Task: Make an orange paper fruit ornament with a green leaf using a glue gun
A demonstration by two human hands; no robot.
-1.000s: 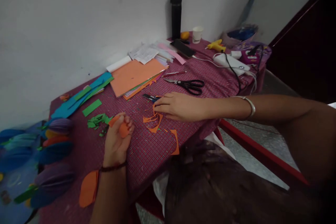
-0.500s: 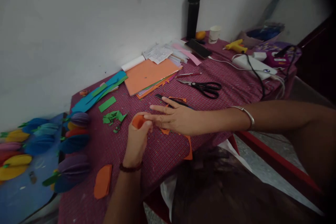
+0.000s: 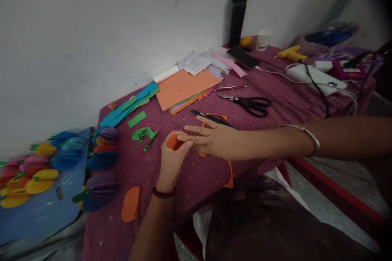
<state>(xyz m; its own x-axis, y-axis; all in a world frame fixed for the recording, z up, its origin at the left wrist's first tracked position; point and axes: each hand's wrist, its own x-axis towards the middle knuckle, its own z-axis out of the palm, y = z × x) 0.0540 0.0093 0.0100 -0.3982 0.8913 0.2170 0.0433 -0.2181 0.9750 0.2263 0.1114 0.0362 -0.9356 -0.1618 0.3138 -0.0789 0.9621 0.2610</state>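
Note:
My left hand (image 3: 174, 157) is closed around an orange paper piece (image 3: 174, 142), which curves inside the fingers; part of it is hidden. Beside it, my right hand (image 3: 214, 138) has its fingers stretched out and spread, the fingertips touching the left hand near the paper's edge. Under and behind the right hand lie a dark cutter knife (image 3: 211, 118) and orange paper scraps (image 3: 229, 175). A stack of rounded orange paper cutouts (image 3: 131, 204) rests left of my left forearm. Crumpled green paper scraps (image 3: 143, 135) and a green strip (image 3: 137, 119) lie beyond the left hand.
Black-handled scissors (image 3: 252, 104), a pencil (image 3: 231, 88) and stacked coloured sheets (image 3: 186, 87) lie farther back. A black bottle (image 3: 238, 16), paper cup (image 3: 263, 40), phone (image 3: 243, 57) and yellow glue gun (image 3: 292, 53) stand or lie near the wall. Paper ornaments (image 3: 102, 187) crowd the left side.
The whole view has shifted, so things appear farther right. Both hands keep nearly the same pose, the left still around the orange paper.

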